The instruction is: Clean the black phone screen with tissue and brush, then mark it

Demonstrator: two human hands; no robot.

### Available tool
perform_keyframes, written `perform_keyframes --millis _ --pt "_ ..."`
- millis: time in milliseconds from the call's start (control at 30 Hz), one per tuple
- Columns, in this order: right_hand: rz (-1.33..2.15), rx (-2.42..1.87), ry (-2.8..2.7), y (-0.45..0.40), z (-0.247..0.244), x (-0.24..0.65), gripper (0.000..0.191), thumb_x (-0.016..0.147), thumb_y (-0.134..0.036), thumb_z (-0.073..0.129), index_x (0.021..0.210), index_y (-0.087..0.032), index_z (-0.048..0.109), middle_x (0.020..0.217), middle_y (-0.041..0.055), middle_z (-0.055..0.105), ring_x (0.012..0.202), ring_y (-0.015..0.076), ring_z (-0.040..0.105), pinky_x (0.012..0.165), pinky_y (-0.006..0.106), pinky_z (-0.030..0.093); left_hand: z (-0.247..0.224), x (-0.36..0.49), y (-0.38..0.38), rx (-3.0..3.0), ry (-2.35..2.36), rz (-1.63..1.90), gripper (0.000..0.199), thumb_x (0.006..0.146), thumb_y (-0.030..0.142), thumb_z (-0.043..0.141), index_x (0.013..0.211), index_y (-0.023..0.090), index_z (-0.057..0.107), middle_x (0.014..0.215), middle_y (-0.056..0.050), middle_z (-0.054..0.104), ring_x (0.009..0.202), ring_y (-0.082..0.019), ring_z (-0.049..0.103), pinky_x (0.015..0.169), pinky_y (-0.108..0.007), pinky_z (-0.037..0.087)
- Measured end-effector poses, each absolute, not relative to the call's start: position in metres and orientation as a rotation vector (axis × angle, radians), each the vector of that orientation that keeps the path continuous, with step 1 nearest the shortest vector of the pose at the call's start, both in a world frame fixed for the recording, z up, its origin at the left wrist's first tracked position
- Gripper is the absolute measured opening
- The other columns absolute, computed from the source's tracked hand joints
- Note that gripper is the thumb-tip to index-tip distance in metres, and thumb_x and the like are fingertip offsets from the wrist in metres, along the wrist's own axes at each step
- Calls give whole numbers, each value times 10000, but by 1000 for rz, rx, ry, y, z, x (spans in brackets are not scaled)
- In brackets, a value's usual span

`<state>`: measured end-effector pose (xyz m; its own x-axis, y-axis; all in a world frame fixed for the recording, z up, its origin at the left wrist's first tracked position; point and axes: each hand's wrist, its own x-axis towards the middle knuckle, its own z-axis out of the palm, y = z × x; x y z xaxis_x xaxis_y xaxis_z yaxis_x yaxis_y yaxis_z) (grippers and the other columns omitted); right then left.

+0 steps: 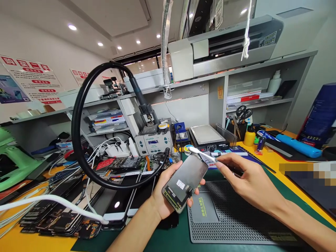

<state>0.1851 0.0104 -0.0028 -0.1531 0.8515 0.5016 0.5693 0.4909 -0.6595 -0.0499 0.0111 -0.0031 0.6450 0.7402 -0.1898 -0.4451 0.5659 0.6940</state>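
Hose (76,122) partly hides phones (122,204); left fingers (171,171) grip a screen (190,173), right fingers (232,159) pinch a swab (204,154).

Left hand (160,190): supports the screen panel (183,190) from beneath, thumb lying along its left edge, fingers (202,182) curled round its right edge. Left forearm (136,225): bare, sloping up to the screen panel from below. Right hand (245,176): raised right of the screen panel, thumb and forefinger pinched. Right forearm (301,215): bare, extending away lower right.
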Motion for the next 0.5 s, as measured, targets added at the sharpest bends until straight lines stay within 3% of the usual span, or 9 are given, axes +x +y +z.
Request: perform_keyframes --millis 500 --pt "417 -1155 -1933 8 -4 185 222 934 -434 547 994 -248 652 915 16 715 761 175 648 532 246 489 -4 -53 15 609 448 646 732 910 565 406 1348 -9 522 1043 -201 676 715 -202 646 450 -247 510"
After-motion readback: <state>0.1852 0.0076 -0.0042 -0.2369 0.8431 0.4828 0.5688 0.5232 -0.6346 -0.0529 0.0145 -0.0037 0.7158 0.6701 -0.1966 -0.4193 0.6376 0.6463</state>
